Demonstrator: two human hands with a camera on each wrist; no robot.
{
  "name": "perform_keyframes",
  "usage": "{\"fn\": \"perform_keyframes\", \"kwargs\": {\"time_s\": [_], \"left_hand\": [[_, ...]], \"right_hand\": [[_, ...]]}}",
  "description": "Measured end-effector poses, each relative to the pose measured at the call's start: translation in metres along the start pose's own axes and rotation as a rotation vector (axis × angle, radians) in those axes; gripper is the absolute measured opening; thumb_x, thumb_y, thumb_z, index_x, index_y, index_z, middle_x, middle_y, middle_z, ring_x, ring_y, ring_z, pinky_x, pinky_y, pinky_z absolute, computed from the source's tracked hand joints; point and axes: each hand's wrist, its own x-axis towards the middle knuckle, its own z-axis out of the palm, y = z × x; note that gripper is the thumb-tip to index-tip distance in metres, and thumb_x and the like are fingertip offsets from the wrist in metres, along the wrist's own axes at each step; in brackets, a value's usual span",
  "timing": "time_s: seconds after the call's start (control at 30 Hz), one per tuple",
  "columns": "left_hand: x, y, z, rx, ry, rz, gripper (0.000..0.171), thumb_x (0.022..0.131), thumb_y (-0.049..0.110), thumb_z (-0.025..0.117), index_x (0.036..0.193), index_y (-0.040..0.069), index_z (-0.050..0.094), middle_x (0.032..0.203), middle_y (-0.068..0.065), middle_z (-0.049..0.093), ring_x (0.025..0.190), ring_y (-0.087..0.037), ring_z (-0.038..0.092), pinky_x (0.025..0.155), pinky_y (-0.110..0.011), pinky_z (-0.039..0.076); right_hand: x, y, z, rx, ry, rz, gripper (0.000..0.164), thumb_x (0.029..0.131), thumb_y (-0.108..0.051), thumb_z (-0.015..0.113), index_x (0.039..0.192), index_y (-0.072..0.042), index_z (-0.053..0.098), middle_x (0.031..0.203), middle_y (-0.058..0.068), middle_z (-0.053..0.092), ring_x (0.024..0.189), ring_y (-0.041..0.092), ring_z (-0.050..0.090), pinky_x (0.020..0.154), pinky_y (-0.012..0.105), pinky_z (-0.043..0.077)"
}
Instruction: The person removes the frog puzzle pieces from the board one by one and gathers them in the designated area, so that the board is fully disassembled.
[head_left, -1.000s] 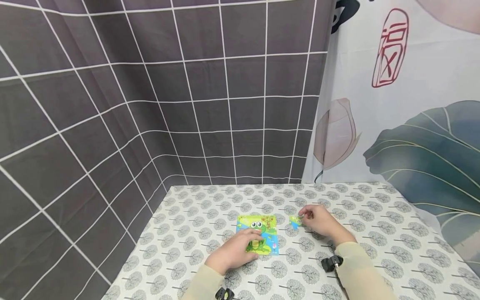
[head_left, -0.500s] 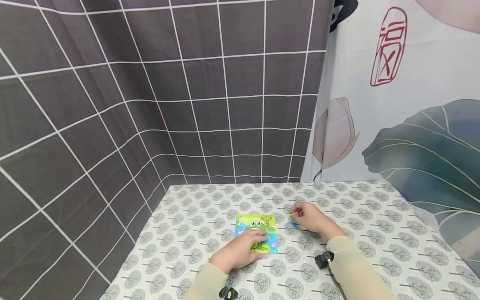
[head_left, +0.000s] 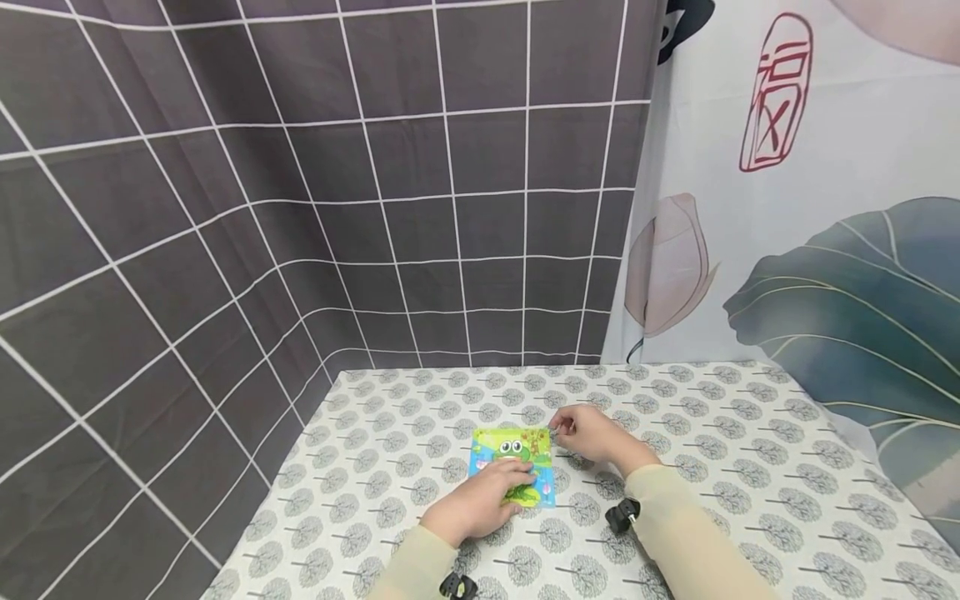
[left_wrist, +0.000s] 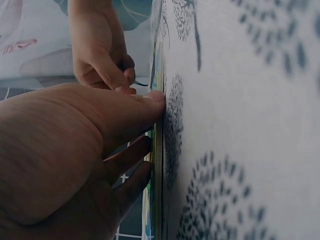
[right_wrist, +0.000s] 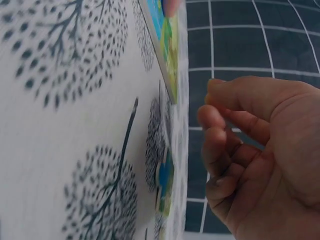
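Note:
A square frog puzzle [head_left: 491, 437], green and blue, lies flat on the patterned cloth. My left hand [head_left: 480, 500] rests on its lower middle, fingers extended over the frog's body. In the left wrist view, the left thumb [left_wrist: 145, 106] lies along the puzzle's near edge. My right hand [head_left: 596, 437] hovers by the puzzle's upper right corner, fingers curled and thumb against the index finger; nothing shows between them. In the right wrist view, a small blue-and-green puzzle piece [right_wrist: 165, 182] lies on the cloth, apart from the fingers. In the head view the right hand hides it.
The white tablecloth [head_left: 405, 425] with tree prints covers the table. A dark grid curtain [head_left: 412, 208] closes the back and left side, and a white floral curtain [head_left: 697, 125] hangs at the right. Each wrist carries a small black mount.
My right hand has moved left, from beside the loose piece to the puzzle's upper right corner, and now covers the piece in the head view. The left hand has shifted slightly right.

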Motion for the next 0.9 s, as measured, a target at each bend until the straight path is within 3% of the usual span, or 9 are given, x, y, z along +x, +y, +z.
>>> {"fn": "perform_keyframes", "kwargs": {"time_s": [0.27, 0.57, 0.9], "left_hand": [[0.0, -0.003, 0.002, 0.0, -0.01, 0.001, 0.053, 0.099, 0.018, 0.07, 0.15, 0.015, 0.057, 0.162, 0.0, 0.045, 0.151, -0.023, 0.037, 0.125, -0.044, 0.031], [0.001, -0.005, 0.005, -0.002, -0.008, 0.021, 0.052, 0.1, 0.015, 0.069, 0.15, 0.013, 0.057, 0.161, -0.002, 0.046, 0.151, -0.023, 0.037, 0.125, -0.046, 0.03], [0.001, -0.005, 0.004, -0.003, -0.014, 0.019, 0.052, 0.1, 0.014, 0.068, 0.15, 0.013, 0.056, 0.161, -0.001, 0.046, 0.151, -0.023, 0.038, 0.126, -0.044, 0.03]], "right_hand": [[0.01, -0.009, 0.01, -0.019, -0.059, 0.048, 0.02, 0.087, -0.003, 0.078, 0.106, -0.006, 0.073, 0.08, -0.002, 0.061, 0.066, 0.013, 0.057, 0.065, 0.03, 0.056], [0.018, -0.012, 0.019, -0.156, -0.066, 0.045, 0.029, 0.084, -0.011, 0.085, 0.112, -0.01, 0.077, 0.095, -0.004, 0.064, 0.088, 0.013, 0.059, 0.088, 0.04, 0.057], [0.022, -0.012, 0.023, -0.195, -0.081, 0.053, 0.027, 0.083, -0.015, 0.088, 0.108, -0.013, 0.078, 0.093, -0.006, 0.062, 0.087, 0.012, 0.058, 0.087, 0.04, 0.057]]}}
